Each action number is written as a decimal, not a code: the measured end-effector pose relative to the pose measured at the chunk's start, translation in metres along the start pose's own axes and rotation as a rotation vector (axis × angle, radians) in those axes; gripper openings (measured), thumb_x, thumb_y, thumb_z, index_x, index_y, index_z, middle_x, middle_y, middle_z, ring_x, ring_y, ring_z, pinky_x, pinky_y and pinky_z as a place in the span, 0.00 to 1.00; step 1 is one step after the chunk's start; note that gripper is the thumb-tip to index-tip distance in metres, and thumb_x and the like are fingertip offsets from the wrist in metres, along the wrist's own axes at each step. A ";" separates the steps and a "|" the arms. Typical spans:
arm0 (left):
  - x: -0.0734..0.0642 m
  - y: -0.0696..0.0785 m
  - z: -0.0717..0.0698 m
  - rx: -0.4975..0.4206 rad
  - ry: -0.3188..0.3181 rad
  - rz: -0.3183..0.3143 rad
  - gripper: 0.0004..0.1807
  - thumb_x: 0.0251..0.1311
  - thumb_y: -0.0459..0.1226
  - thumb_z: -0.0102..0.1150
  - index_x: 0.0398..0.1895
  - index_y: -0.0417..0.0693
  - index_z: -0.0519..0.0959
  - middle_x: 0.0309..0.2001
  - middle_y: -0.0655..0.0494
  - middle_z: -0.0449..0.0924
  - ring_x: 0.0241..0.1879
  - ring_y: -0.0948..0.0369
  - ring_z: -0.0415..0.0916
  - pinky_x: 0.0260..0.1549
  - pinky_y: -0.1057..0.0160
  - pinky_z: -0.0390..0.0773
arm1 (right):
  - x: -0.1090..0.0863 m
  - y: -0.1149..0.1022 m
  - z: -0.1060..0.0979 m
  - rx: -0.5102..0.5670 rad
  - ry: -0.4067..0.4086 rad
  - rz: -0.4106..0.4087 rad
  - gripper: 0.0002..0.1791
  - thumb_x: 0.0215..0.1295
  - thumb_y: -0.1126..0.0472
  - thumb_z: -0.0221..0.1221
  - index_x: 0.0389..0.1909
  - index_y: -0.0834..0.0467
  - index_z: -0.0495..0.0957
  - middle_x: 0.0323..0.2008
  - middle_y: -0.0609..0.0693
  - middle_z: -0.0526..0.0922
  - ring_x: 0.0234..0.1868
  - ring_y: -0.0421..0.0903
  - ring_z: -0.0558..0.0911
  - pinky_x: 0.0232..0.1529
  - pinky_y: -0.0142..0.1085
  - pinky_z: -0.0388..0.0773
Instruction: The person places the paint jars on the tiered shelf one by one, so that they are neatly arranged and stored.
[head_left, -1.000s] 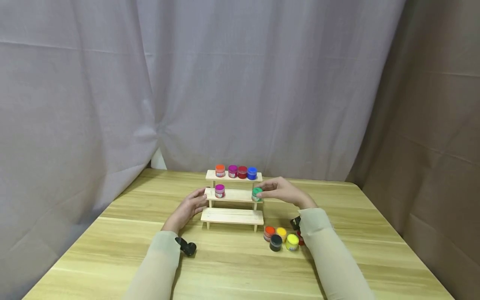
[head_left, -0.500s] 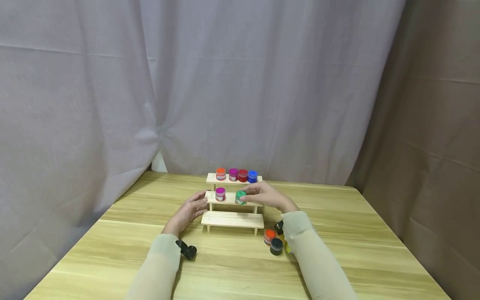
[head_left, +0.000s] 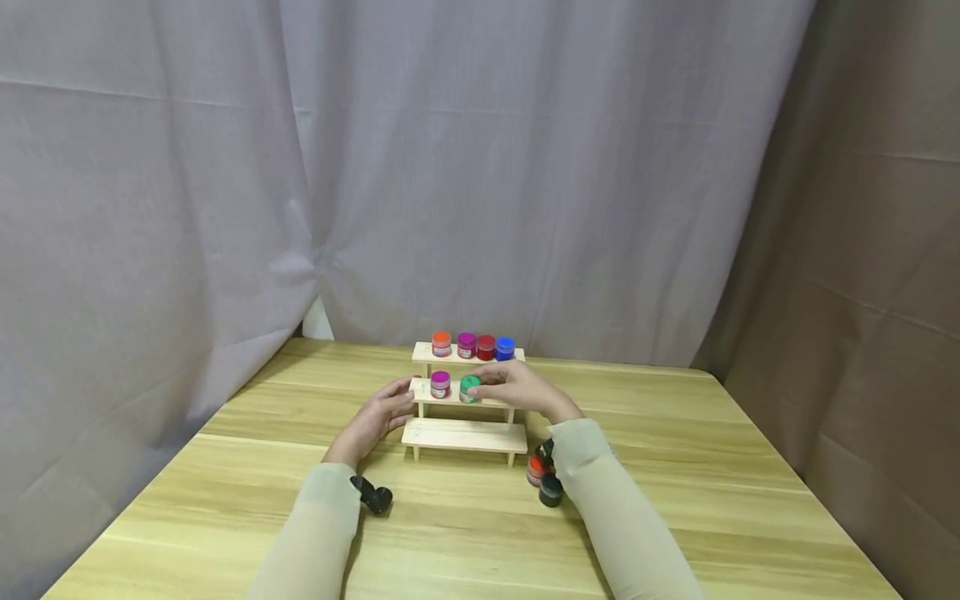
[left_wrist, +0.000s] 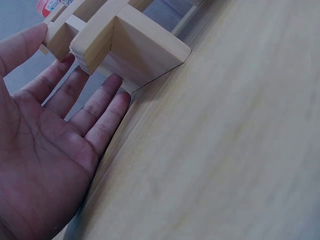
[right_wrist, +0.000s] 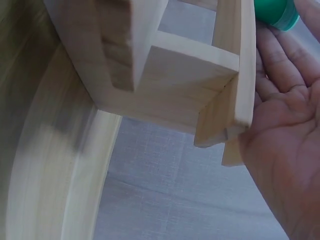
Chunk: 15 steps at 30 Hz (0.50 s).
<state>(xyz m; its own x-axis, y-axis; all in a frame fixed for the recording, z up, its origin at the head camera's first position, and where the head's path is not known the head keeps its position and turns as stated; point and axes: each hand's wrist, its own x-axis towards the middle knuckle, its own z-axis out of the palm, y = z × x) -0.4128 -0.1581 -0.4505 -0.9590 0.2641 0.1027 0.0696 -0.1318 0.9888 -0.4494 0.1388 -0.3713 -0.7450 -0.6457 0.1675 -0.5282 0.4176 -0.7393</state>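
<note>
While the green jar [head_left: 469,390] is at the middle shelf [head_left: 420,389], the right hand [head_left: 519,390] pinches it. A pink jar [head_left: 440,385] sits just beside it. The left hand [head_left: 378,419], its fingers nearly straight, touches the stand [head_left: 463,434].

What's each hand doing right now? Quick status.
Left hand: open, fingers at the left end of the wooden stand.
Right hand: holding the green jar at the middle shelf.
</note>
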 end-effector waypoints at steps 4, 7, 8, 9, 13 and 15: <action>-0.001 0.001 0.000 -0.002 0.000 -0.004 0.35 0.72 0.41 0.50 0.79 0.41 0.53 0.76 0.38 0.55 0.71 0.42 0.60 0.71 0.49 0.63 | 0.001 0.000 0.001 -0.012 0.008 -0.010 0.24 0.67 0.46 0.65 0.59 0.53 0.80 0.43 0.43 0.87 0.45 0.43 0.85 0.52 0.41 0.82; -0.001 0.001 0.000 0.002 -0.001 0.001 0.36 0.72 0.41 0.50 0.79 0.41 0.53 0.76 0.37 0.55 0.71 0.42 0.59 0.71 0.49 0.63 | 0.003 0.000 0.003 -0.025 0.022 -0.012 0.24 0.67 0.45 0.64 0.60 0.52 0.80 0.43 0.43 0.87 0.45 0.43 0.85 0.52 0.41 0.82; -0.001 0.001 0.000 0.000 0.001 0.001 0.36 0.72 0.41 0.51 0.79 0.41 0.53 0.76 0.37 0.55 0.71 0.42 0.59 0.71 0.49 0.63 | 0.003 0.000 0.003 -0.030 0.027 -0.008 0.24 0.67 0.45 0.65 0.59 0.52 0.81 0.43 0.42 0.87 0.45 0.43 0.85 0.52 0.41 0.82; -0.001 0.001 0.000 0.002 0.001 0.002 0.36 0.72 0.41 0.51 0.79 0.41 0.53 0.76 0.37 0.55 0.71 0.42 0.59 0.71 0.49 0.64 | 0.003 -0.001 0.004 -0.034 0.032 -0.005 0.24 0.67 0.45 0.65 0.59 0.52 0.81 0.43 0.42 0.87 0.45 0.42 0.85 0.52 0.40 0.83; -0.001 0.002 0.001 0.007 -0.001 0.006 0.36 0.72 0.41 0.50 0.79 0.40 0.53 0.76 0.36 0.55 0.71 0.41 0.60 0.71 0.48 0.63 | 0.003 -0.001 0.005 -0.033 0.045 0.009 0.24 0.67 0.45 0.65 0.59 0.52 0.81 0.44 0.43 0.87 0.45 0.42 0.85 0.52 0.40 0.83; -0.001 0.002 0.001 0.010 -0.005 0.006 0.36 0.73 0.41 0.49 0.79 0.40 0.53 0.76 0.36 0.55 0.71 0.41 0.60 0.71 0.48 0.63 | 0.003 -0.001 0.005 -0.026 0.049 0.019 0.24 0.66 0.46 0.66 0.59 0.53 0.81 0.44 0.43 0.87 0.45 0.42 0.85 0.52 0.39 0.83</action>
<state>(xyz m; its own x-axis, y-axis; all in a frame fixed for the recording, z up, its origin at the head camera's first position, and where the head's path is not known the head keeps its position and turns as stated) -0.4112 -0.1574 -0.4488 -0.9571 0.2683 0.1095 0.0783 -0.1243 0.9891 -0.4486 0.1333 -0.3730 -0.7738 -0.6058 0.1853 -0.5234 0.4465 -0.7257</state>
